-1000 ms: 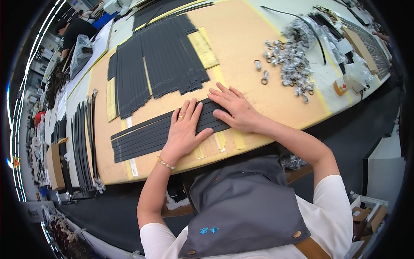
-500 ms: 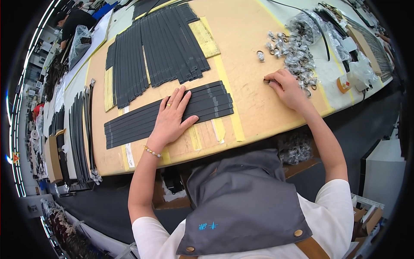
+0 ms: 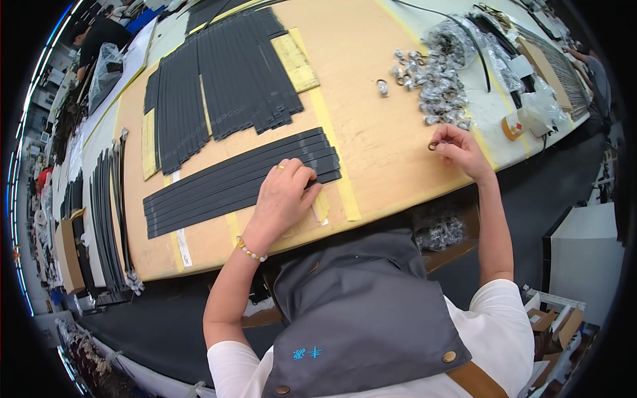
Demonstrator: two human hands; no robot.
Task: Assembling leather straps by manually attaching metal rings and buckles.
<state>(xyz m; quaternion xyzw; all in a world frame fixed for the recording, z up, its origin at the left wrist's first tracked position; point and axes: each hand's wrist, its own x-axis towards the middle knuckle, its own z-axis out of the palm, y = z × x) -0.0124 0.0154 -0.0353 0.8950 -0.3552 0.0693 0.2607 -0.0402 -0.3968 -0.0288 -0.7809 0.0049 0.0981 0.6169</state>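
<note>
Several flat black straps lie side by side on the tan table. My left hand is over the right part of this row, its fingers curled and the thumb pinching at the edge of the nearest strap. Its fingertips are partly hidden. Off to the right, just above the tabletop, my right hand pinches a small dark ring-shaped buckle between thumb and fingers. Just beyond that hand lies a heap of small buckles in clear plastic wrap. One wrapped buckle sits apart from the heap.
A larger batch of black straps covers the table's far left, beside a yellow board. Narrow straps hang at the left edge. An amber-and-white container and plastic bags stand at right. Another person is at far left.
My left hand has gone from lying flat on the strap row to curled at its near edge. The right hand has drawn nearer, away from the lone wrapped buckle, still pinching the ring-shaped buckle.
</note>
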